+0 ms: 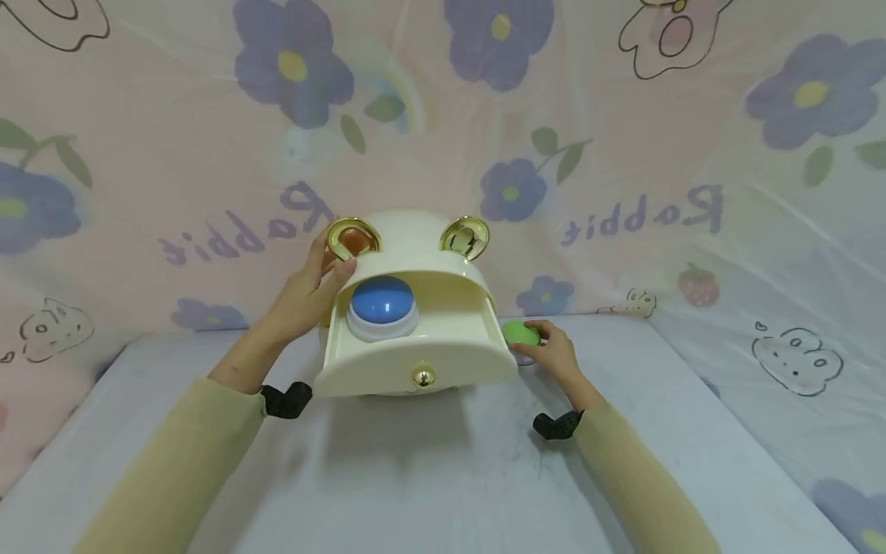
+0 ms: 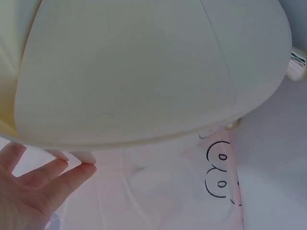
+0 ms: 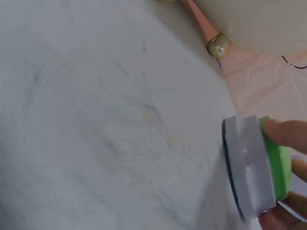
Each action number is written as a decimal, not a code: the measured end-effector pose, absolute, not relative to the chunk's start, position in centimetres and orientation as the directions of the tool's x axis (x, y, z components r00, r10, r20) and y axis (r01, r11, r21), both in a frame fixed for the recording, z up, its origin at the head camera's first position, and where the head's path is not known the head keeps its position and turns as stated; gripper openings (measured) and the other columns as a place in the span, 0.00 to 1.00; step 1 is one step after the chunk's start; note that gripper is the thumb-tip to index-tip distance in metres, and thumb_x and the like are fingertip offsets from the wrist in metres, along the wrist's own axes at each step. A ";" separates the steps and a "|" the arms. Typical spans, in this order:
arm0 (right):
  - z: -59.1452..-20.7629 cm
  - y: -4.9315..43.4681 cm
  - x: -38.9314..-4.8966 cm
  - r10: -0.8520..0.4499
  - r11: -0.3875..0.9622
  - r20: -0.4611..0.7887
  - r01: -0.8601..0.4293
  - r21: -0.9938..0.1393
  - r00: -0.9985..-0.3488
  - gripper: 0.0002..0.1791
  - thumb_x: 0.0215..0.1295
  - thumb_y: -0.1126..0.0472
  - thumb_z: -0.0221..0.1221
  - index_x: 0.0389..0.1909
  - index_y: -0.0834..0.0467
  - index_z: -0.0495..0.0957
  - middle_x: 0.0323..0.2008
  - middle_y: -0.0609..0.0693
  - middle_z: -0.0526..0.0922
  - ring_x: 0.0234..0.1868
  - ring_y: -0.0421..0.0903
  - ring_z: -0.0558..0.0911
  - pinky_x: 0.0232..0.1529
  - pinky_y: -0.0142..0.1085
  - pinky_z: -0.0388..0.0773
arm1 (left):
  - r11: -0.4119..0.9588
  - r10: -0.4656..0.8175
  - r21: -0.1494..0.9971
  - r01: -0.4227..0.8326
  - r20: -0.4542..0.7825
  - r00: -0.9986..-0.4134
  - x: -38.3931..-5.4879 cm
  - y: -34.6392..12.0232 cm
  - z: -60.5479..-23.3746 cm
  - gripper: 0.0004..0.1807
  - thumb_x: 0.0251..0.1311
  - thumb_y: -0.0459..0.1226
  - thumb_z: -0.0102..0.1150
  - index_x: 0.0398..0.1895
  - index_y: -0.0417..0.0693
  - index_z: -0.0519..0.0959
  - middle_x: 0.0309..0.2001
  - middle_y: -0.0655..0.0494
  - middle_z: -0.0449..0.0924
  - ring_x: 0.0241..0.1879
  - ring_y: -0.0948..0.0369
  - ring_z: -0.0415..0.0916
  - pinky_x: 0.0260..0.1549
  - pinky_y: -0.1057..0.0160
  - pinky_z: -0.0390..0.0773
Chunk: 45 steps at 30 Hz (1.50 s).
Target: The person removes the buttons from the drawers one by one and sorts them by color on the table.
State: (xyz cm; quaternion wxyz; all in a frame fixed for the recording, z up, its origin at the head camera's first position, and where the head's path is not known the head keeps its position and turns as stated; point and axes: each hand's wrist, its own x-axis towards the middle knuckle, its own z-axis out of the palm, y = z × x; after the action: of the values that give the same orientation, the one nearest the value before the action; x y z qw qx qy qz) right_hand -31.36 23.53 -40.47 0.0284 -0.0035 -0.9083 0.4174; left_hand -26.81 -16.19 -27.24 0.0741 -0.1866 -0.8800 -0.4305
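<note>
A cream box (image 1: 410, 231) with gold ears stands on the table, its front drawer (image 1: 415, 368) pulled out. Inside the drawer, toward the left, sits a blue push button (image 1: 382, 302) on a white round base. My left hand (image 1: 304, 296) rests on the box's upper left side by the gold ear; in the left wrist view its extended fingers (image 2: 72, 179) touch the shell's edge. My right hand (image 1: 554, 350) grips a green push button (image 1: 521, 333) with a white base, just right of the drawer. In the right wrist view, thumb and fingers hold the button's (image 3: 250, 167) green top.
A round gold knob (image 1: 424, 376) is on the drawer front. The white table (image 1: 415, 477) spreads around the box. A printed cloth (image 1: 429, 115) with flowers and rabbits hangs behind the table. Small gold feet (image 3: 219, 45) show under the box.
</note>
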 end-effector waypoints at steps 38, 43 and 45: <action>-24.9 17.7 -24.1 -0.136 0.260 0.288 -0.315 -0.913 -0.948 0.19 0.67 0.56 0.58 0.52 0.64 0.76 0.44 0.46 0.82 0.45 0.41 0.82 0.42 0.31 0.80 | 0.550 0.248 0.739 0.389 0.300 -0.921 -26.8 -16.2 -27.2 0.37 0.71 0.56 0.38 0.75 0.73 0.32 0.75 0.41 0.48 0.73 0.41 0.49 0.64 0.30 0.49; -23.3 15.6 -23.2 -0.279 0.257 0.267 -0.340 -0.905 -0.922 0.17 0.66 0.59 0.59 0.51 0.64 0.77 0.49 0.54 0.82 0.48 0.43 0.81 0.44 0.37 0.81 | 0.553 0.246 0.738 0.387 0.299 -0.922 -26.9 -16.0 -27.1 0.38 0.71 0.57 0.38 0.75 0.73 0.32 0.75 0.42 0.49 0.73 0.42 0.50 0.64 0.30 0.50; -23.0 14.8 -23.2 -0.343 0.275 0.235 -0.336 -0.901 -0.910 0.17 0.66 0.60 0.59 0.52 0.64 0.77 0.52 0.58 0.81 0.49 0.44 0.81 0.46 0.39 0.81 | 0.547 0.246 0.741 0.389 0.302 -0.921 -26.9 -15.9 -27.0 0.38 0.71 0.57 0.38 0.75 0.72 0.32 0.75 0.42 0.48 0.73 0.43 0.49 0.64 0.30 0.50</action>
State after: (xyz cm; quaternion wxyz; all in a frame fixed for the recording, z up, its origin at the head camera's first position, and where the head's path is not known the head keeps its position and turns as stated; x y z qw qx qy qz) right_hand -23.21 14.81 -22.96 -0.0028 0.2126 -0.7985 0.5633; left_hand -26.91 -15.88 -27.03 0.0811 -0.1812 -0.8757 -0.4401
